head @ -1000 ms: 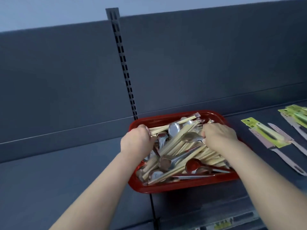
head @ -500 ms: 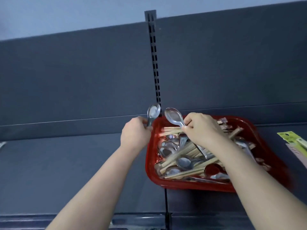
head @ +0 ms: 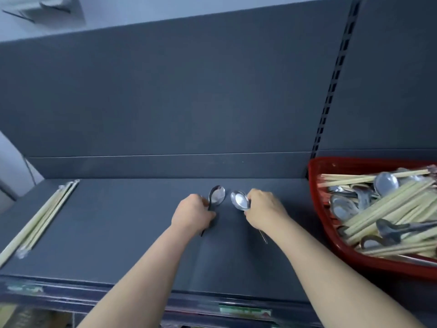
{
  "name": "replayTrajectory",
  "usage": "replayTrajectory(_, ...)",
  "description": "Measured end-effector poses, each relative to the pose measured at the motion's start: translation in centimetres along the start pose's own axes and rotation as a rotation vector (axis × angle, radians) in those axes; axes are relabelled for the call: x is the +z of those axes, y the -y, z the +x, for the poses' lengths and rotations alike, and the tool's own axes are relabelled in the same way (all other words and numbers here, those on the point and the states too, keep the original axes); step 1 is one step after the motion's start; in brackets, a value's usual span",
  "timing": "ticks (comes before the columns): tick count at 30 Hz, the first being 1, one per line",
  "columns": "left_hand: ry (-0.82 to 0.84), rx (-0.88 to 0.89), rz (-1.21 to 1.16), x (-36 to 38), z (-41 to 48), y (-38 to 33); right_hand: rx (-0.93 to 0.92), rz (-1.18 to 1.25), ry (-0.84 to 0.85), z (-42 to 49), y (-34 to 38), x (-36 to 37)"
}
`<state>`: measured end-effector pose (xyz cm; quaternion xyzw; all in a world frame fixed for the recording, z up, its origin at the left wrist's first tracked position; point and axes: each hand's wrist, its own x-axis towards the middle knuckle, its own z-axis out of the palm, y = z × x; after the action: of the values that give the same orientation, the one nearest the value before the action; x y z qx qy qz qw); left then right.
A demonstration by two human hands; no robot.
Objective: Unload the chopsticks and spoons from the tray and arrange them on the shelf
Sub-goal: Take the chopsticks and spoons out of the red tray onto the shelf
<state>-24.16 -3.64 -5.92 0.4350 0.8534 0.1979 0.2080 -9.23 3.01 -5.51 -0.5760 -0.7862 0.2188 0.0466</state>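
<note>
The left spoon (head: 217, 195) and the right spoon (head: 240, 200) sit side by side at the middle of the shelf (head: 118, 233). Their bowls point toward the back panel (head: 189, 91), near each other but apart. The left hand (head: 192, 215) curls its fingers round the left spoon's handle just below the bowl, and the dark handle end shows under the hand. The right hand (head: 264, 210) pinches the right spoon at the neck of its bowl, and the thin handle tip sticks out beneath the wrist. Both spoons are low at the shelf surface; whether they rest on it cannot be told.

Well to the left, wrapped chopsticks (head: 40, 218) lie on the shelf near its left end, running from the back toward the front edge.

At the right stands the red tray (head: 354, 165), on the same shelf level and partly cut off by the frame. In it lies a mixed heap of pale tray chopsticks (head: 402, 204) and metal tray spoons (head: 385, 183), crossing one another.

A slotted upright (head: 331, 95) runs up the back panel just behind the tray's left corner. A green label (head: 244, 312) sits on the shelf's front edge, between the two forearms.
</note>
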Motion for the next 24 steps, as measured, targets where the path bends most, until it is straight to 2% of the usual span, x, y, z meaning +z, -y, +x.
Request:
replayTrajectory(4,0.036,0.050,0.020,0.4,1.1,0.9,0.054,0.070,-0.053,1.1,0.9,2.2)
replayTrajectory(7,0.027,0.090,0.187,0.2,1.4,0.8,0.041,0.050,-0.062,1.4,1.4,2.3)
replayTrajectory(11,-0.048,0.156,0.297,-0.2,1.3,-0.2,-0.045,-0.165,-0.136,0.4,0.9,0.8)
replayTrajectory(14,-0.085,0.286,0.257,-0.2,0.9,-2.1,-0.130,-0.317,-0.273,-0.5,-0.1,-0.8)
replayTrajectory(18,-0.091,0.501,0.186,0.6,-0.4,-5.9,-0.163,-0.262,-0.427,-2.4,-3.1,-3.8)
replayTrajectory(21,-0.118,0.601,0.137,1.7,-1.8,-9.2,-0.126,-0.257,-0.545,-4.4,-7.1,-6.5)
replayTrajectory(24,-0.080,0.713,0.088,3.7,-2.9,-12.6,-0.045,-0.234,-0.563,-6.7,-11.5,-9.0)
